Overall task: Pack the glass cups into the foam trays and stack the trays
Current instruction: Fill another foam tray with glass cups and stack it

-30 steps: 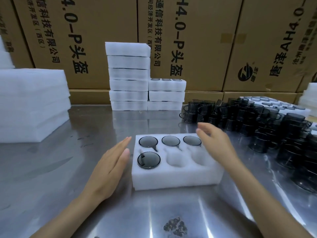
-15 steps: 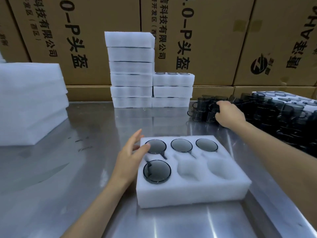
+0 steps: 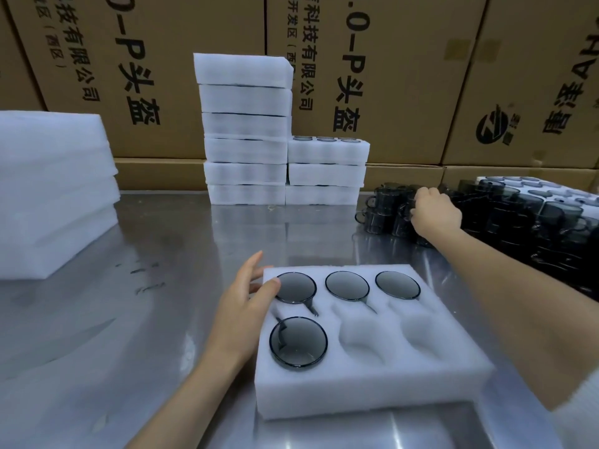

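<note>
White foam tray [image 3: 372, 380] lies on the steel table [image 3: 162, 319], the left hand [image 3: 241, 306] resting loose-fingered against its left edge, thumb on top. Four dark glass cups [image 3: 298, 342] fill its pockets; two near pockets stay bare. The right hand [image 3: 432, 212] curls onto a cup in the loose cup pile [image 3: 518, 215] at the right, beyond the tray.

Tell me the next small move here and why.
Probably lift one cup out of the loose pile with the right hand, whose fingers are already curled among the cups, and bring it to the tray. Four pockets hold cups; the two front right ones are empty. The left hand steadies the tray.
</note>
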`<state>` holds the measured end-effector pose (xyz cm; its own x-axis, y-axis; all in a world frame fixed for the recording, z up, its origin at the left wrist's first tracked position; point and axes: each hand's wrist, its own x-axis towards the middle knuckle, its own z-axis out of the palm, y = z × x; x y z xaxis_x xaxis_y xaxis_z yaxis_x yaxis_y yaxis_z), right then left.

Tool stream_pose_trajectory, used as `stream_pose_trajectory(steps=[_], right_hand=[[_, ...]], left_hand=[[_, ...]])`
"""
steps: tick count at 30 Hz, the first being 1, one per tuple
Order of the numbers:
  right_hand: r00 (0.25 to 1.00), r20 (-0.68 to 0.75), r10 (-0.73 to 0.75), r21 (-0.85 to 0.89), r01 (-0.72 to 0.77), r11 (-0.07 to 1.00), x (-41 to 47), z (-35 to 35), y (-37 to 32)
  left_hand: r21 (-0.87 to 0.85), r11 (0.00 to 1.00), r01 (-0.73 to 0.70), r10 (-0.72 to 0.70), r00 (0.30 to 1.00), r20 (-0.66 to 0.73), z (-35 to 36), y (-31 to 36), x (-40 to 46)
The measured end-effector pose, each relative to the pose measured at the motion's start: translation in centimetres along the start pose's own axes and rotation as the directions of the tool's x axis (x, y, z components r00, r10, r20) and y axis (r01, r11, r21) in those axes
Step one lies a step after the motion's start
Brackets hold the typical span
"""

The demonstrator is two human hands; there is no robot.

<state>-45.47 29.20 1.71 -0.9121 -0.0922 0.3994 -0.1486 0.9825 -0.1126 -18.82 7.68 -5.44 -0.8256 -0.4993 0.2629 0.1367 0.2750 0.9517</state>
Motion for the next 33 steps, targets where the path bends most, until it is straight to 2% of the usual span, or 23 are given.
stream_pose_trajectory(steps=[3, 6, 9, 11, 14, 18, 20, 22, 26, 33], right_hand=[[0.994, -0.106, -0.033, 0.028, 0.036, 0.999, -0.8, -0.5, 0.5], [0.971, -0.237, -0.018, 0.232, 0.074, 0.970, -2.5, -1.4, 0.7], [0.948, -0.319, -0.013, 0.417, 0.153, 0.896, -5.0, -2.4, 0.8], [0.953, -0.303, 0.006, 0.554, 0.171, 0.814, -6.9, -3.3, 0.9], [0.978, -0.205, 0.026, 0.807, 0.154, 0.570, -10.2, -5.3, 1.0], [0.974, -0.223, -0.045, 0.877, 0.221, 0.428, -15.7, -7.3, -0.1], [0.957, -0.274, -0.094, 0.851, 0.287, 0.439, -18.5, -7.9, -1.2], [0.927, -0.324, -0.190, 0.777, 0.375, 0.505, -20.8, -8.4, -2.3], [0.902, -0.260, -0.346, 0.652, 0.428, 0.626, -23.1, -8.3, -4.0], [0.898, -0.219, -0.382, 0.483, 0.440, 0.757, -24.2, -7.9, -5.4]], left_hand=[[-0.004, 1.000, 0.009, -0.009, 1.000, 0.005, -0.1, 0.1, -0.1], [0.000, 1.000, 0.030, -0.030, 0.999, 0.012, -0.1, 0.0, 0.0], [0.005, 0.998, 0.060, -0.060, 0.998, 0.021, 0.0, -0.1, 0.1], [0.008, 0.997, 0.071, -0.071, 0.997, 0.024, -0.1, 0.0, 0.0], [-0.001, 0.997, 0.082, -0.082, 0.996, 0.028, -0.1, 0.1, 0.0], [-0.010, 0.995, 0.098, -0.097, 0.995, 0.031, -0.1, 0.2, -0.1], [-0.015, 0.995, 0.094, -0.094, 0.995, 0.033, -0.2, 0.3, -0.2], [-0.015, 0.996, 0.089, -0.088, 0.996, 0.028, -0.1, 0.5, -0.3], [-0.006, 0.996, 0.091, -0.091, 0.996, 0.017, -0.1, 0.7, -0.3], [-0.007, 0.995, 0.097, -0.097, 0.995, 0.018, 0.0, 0.7, -0.4]])
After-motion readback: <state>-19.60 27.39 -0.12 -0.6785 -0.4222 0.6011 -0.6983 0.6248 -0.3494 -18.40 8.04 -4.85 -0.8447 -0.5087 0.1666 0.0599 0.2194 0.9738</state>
